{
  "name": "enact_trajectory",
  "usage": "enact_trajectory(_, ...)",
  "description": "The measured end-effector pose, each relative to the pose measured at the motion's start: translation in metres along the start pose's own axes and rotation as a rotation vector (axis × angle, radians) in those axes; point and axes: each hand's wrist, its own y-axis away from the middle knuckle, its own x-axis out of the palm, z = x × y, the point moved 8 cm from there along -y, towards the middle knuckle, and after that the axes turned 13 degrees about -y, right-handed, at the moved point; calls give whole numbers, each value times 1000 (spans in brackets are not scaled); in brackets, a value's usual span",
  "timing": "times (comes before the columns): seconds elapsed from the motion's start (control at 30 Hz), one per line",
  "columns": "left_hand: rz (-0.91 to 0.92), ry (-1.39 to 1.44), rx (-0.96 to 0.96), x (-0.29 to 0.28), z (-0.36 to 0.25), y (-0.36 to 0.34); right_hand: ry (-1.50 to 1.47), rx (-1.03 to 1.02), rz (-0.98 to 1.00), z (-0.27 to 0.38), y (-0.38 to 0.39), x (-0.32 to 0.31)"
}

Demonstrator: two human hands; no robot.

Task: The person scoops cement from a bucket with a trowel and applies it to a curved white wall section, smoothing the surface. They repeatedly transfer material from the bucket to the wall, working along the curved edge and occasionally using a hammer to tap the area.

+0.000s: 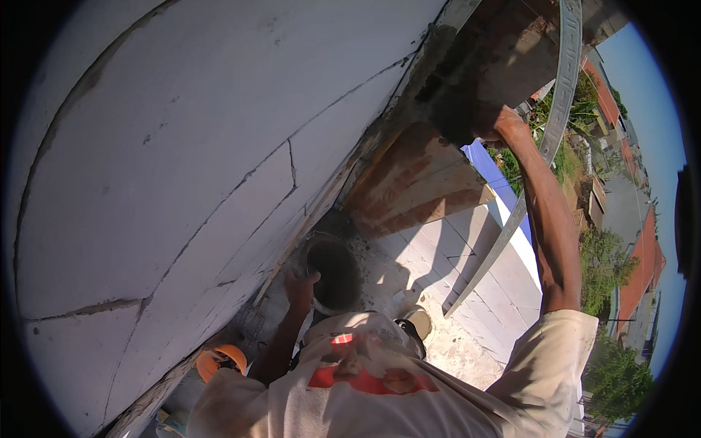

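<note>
From my distant post I saw the left hand point(299, 288) clamped on the rim of a round, dark grey bucket point(330, 239), thumb hooked over its edge, down beside the wall's foot. The right hand point(494, 125) reached up against a brown, stained flat panel point(427, 175), at a dark wet-looking patch point(449, 109); shadow swallowed its fingers, so I could not tell whether they closed on anything. I judged that steady, even pressure and a level bucket would serve best there. A long, pale metal strip point(564, 80) ran behind the right forearm, the likeliest thing to knock. Left of the bucket rose the white block wall point(182, 182), limiting elbow room; an orange hard hat point(220, 359) sat near the left arm.
</note>
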Motion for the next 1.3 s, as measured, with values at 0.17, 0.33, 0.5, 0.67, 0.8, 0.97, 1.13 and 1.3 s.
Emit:
enact_trajectory(0.17, 9, -12, -54, 10, 12, -6, -48, -5, -28, 21, 2, -41)
enact_trajectory(0.33, 20, 33, 22, 8, 0, -4, 121, -68, -48, 50, -33, -14)
enact_trajectory(0.5, 10, -39, -18, 10, 19, -11, -5, -19, -49, 37, -24, -52)
enact_trajectory(0.67, 19, -33, -76, 11, 9, -8, 10, -94, -26, 50, -29, -36)
enact_trajectory(0.8, 18, -57, -6, 18, -4, -8, 85, -99, -3, 57, -45, -12)
enact_trajectory(0.97, 4, -34, -65, 5, 8, -6, -85, -92, 74, 44, -36, -40)
enact_trajectory(1.13, 16, -76, -42, 17, 26, -16, -13, -102, 155, 49, -53, -27)
enact_trajectory(1.3, 4, -29, -60, 4, 12, -11, -193, -83, 244, 49, -50, -53)
